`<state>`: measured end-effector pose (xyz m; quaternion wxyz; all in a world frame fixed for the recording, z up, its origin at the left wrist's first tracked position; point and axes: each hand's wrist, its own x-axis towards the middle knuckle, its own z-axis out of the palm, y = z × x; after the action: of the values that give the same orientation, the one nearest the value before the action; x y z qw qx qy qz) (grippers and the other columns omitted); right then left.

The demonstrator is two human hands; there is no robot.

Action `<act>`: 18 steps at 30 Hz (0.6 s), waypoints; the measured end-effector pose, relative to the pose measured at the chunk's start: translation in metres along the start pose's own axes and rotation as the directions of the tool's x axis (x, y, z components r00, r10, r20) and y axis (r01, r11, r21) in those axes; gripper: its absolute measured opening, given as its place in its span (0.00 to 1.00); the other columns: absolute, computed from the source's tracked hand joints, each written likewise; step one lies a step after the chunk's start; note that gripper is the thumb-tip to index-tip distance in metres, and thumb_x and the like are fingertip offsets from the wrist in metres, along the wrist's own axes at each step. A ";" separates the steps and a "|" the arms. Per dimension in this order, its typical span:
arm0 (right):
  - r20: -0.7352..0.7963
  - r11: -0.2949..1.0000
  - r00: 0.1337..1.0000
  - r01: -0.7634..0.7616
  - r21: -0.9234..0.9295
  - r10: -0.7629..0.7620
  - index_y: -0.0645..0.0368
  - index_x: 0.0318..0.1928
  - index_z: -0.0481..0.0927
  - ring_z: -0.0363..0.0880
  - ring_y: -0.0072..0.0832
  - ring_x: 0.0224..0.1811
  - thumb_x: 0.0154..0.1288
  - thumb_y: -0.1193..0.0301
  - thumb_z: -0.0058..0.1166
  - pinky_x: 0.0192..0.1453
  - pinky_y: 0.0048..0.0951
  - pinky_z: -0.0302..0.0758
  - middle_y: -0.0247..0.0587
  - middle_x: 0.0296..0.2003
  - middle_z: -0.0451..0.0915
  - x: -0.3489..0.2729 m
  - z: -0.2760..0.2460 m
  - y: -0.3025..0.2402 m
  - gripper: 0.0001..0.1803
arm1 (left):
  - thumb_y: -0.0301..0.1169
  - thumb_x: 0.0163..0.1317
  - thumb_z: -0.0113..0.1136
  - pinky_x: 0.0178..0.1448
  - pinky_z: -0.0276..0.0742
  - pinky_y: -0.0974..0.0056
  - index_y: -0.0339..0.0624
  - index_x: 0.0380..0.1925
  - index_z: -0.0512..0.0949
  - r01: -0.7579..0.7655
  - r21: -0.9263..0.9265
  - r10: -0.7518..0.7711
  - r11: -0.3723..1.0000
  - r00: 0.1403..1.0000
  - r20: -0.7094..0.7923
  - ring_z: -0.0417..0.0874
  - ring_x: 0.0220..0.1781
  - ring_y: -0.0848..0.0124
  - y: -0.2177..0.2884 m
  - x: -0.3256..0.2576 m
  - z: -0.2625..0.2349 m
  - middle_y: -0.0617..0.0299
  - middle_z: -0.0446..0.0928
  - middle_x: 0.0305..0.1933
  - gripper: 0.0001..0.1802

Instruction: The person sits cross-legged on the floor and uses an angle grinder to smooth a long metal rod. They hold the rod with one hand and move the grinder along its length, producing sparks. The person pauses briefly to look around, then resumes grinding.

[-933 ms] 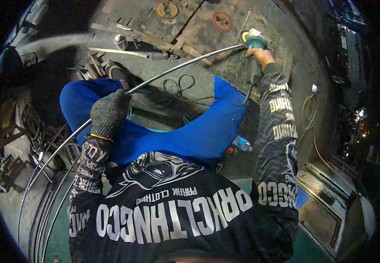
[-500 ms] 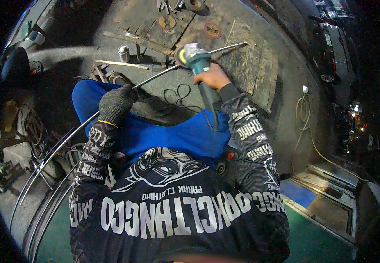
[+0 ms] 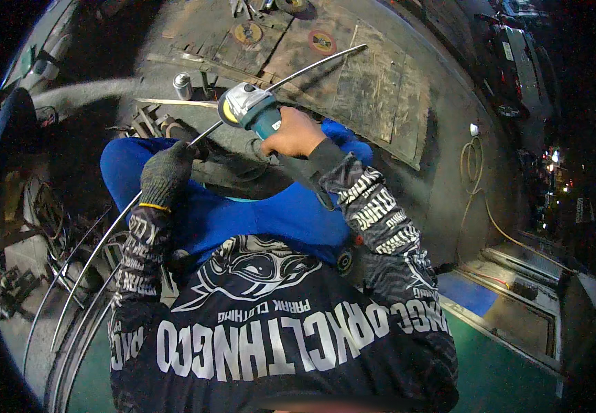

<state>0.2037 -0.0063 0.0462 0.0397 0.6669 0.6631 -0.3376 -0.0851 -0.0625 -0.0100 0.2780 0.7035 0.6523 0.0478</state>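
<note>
My left hand (image 3: 165, 172), in a grey knit glove, is closed around a long thin metal rod (image 3: 203, 135). The rod slants from the lower left, through my fist, to the upper right. My bare right hand (image 3: 296, 134) grips the teal body of an angle grinder (image 3: 248, 104). The yellowish disc at its head lies against or just over the rod, a short way beyond my left hand; whether it touches I cannot tell. Behind the grinder the rod's far end shows above a wooden board (image 3: 387, 103).
A spray can (image 3: 183, 87) stands on the floor beyond my left hand. Two grinding discs, one yellowish (image 3: 248, 32) and one reddish (image 3: 322, 42), lie farther off. More curved rods (image 3: 84, 337) lie at lower left. A coiled hose (image 3: 472, 165) is at right.
The grinder has slid left along the rod, closer to my left hand. My right arm has moved left with it, while my left hand keeps its hold and the rod shifts slightly.
</note>
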 end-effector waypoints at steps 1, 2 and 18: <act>-0.016 1.000 1.000 -0.010 0.020 0.010 0.67 0.46 0.81 0.84 0.48 0.46 0.33 0.60 0.74 0.51 0.39 0.79 0.57 0.42 0.84 0.003 -0.001 0.004 0.36 | 0.47 0.72 0.48 0.45 0.78 0.41 0.51 0.46 0.80 0.022 -0.002 -0.022 1.000 0.999 0.032 0.84 0.42 0.44 -0.001 0.000 0.000 0.45 0.83 0.36 0.17; -0.034 0.999 0.999 -0.008 0.044 0.009 0.68 0.45 0.81 0.84 0.47 0.46 0.33 0.60 0.74 0.51 0.39 0.79 0.57 0.42 0.84 0.008 -0.004 0.010 0.36 | 0.48 0.72 0.50 0.43 0.77 0.41 0.51 0.45 0.80 0.039 -0.006 -0.039 0.999 0.999 0.028 0.84 0.41 0.43 -0.001 0.000 0.000 0.45 0.83 0.36 0.17; -0.103 0.925 0.929 -0.335 0.182 0.356 0.71 0.37 0.86 0.86 0.38 0.39 0.32 0.58 0.76 0.44 0.35 0.81 0.50 0.37 0.87 0.123 -0.158 0.207 0.32 | 0.42 0.69 0.57 0.36 0.78 0.44 0.49 0.46 0.83 0.085 0.012 -0.085 0.996 0.996 -0.004 0.85 0.34 0.45 -0.004 -0.004 -0.003 0.46 0.82 0.29 0.14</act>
<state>0.4421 0.1541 0.0244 -0.0003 0.7957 0.5065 -0.3321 -0.0903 -0.0658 -0.0081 0.2746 0.6767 0.6823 0.0332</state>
